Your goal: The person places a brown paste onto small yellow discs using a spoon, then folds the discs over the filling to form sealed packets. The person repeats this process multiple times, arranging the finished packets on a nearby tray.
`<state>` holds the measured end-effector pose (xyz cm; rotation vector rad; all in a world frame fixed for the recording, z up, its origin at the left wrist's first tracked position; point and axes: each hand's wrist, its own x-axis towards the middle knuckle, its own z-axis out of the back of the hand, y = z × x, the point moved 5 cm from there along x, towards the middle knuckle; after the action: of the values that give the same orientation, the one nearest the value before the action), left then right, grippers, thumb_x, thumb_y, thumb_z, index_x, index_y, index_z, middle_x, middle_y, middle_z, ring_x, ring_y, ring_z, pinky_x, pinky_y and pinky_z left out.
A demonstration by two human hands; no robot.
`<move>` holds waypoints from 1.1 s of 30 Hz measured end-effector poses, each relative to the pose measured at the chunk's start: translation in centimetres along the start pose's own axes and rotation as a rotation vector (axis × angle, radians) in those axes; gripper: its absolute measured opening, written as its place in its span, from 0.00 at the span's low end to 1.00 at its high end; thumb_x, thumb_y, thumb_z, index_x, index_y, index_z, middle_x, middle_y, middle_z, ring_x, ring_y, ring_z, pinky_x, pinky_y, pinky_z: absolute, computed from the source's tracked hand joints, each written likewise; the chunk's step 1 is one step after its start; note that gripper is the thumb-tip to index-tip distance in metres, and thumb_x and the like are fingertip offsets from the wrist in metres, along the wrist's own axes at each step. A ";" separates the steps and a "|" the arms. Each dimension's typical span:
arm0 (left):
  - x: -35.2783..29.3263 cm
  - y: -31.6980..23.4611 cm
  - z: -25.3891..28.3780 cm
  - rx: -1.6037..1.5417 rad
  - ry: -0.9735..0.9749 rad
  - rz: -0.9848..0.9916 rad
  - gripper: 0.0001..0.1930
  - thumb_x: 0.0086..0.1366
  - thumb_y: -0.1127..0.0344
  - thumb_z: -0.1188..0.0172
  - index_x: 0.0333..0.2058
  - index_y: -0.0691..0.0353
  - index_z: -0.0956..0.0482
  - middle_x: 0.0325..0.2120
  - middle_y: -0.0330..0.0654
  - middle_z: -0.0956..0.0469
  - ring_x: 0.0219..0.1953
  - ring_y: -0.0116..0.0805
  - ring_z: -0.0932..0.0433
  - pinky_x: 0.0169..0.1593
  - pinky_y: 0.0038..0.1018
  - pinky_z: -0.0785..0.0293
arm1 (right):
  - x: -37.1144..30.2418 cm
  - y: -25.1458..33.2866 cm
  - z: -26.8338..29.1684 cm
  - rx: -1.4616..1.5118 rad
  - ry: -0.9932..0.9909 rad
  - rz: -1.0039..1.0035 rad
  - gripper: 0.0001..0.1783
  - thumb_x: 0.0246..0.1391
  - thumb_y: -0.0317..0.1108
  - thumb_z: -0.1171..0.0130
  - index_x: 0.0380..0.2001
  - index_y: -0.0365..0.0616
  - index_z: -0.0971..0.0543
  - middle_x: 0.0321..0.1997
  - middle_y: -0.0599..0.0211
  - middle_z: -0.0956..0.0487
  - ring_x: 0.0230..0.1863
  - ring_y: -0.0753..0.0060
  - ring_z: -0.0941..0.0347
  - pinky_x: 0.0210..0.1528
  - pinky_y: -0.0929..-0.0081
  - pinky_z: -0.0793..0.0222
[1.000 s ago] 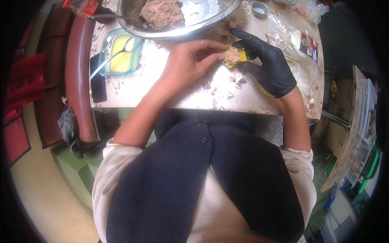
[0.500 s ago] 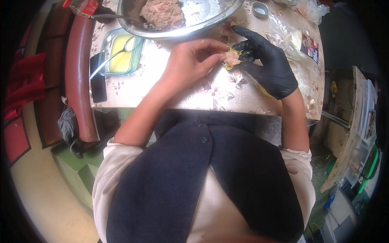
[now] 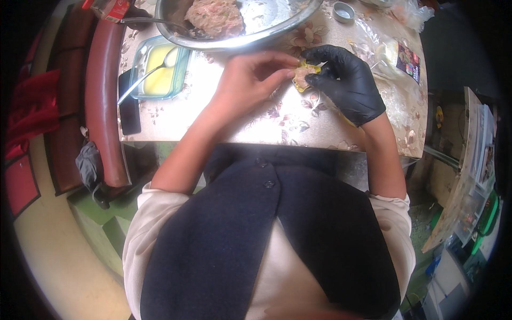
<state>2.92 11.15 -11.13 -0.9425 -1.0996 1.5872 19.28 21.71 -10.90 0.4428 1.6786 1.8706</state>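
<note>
A small dumpling with a yellow wrapper [image 3: 302, 85] and pink minced meat on it is held above the table between my hands. My bare left hand [image 3: 249, 78] pinches its left edge between thumb and fingers. On the other side, my right hand [image 3: 348, 84], in a black glove, has its thumb against the meat and its fingers curled around the wrapper's far edge. Beyond them stands a large metal bowl [image 3: 266, 38] with a mound of minced meat [image 3: 215, 18]. Something yellow lies under my right hand, mostly hidden.
At the left, a glass container [image 3: 184, 80] of yellow liquid holds a spoon [image 3: 146, 74], beside a dark phone-like slab [image 3: 129, 114]. A red-capped jar [image 3: 109, 9] stands at the far left. A small metal tin [image 3: 343, 12] and clear plastic packaging [image 3: 381, 58] lie at the right.
My right hand has moved slightly left and closed in, its thumb now pressing on the meat and its fingers curled over the wrapper. My left hand has barely moved.
</note>
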 end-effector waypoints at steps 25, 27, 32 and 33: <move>0.0 0.0 0.1 0.035 -0.012 -0.016 0.16 0.66 0.68 0.30 0.52 0.61 0.14 0.41 0.42 0.12 0.44 0.27 0.16 0.49 0.26 0.18 | -0.5 0.4 0.2 0.009 -0.116 0.000 0.22 0.58 0.14 0.40 0.56 0.36 0.20 0.48 0.67 0.15 0.48 0.79 0.21 0.56 0.78 0.24; 0.1 0.0 0.1 0.041 -0.014 -0.018 0.16 0.66 0.68 0.30 0.52 0.61 0.14 0.41 0.42 0.12 0.43 0.26 0.16 0.48 0.26 0.18 | -0.3 0.2 0.1 -0.002 -0.112 0.012 0.22 0.58 0.14 0.40 0.56 0.35 0.20 0.48 0.67 0.15 0.48 0.80 0.21 0.56 0.78 0.24; 0.2 0.1 0.1 0.020 -0.028 -0.028 0.16 0.66 0.69 0.30 0.52 0.62 0.14 0.40 0.41 0.12 0.43 0.26 0.16 0.48 0.25 0.18 | -0.1 0.1 -0.2 -0.007 -0.134 -0.011 0.23 0.58 0.14 0.40 0.57 0.36 0.20 0.49 0.68 0.16 0.48 0.80 0.21 0.55 0.78 0.24; 0.2 0.2 0.1 0.016 -0.029 -0.021 0.16 0.66 0.69 0.30 0.52 0.62 0.14 0.40 0.41 0.12 0.43 0.25 0.16 0.48 0.25 0.18 | -0.2 0.2 -0.2 -0.026 -0.140 -0.026 0.23 0.57 0.14 0.40 0.57 0.36 0.20 0.49 0.68 0.16 0.49 0.80 0.22 0.56 0.78 0.24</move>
<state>2.71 11.30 -11.35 -0.8967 -1.1120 1.5947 19.24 21.45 -10.70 0.5266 1.5595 1.7977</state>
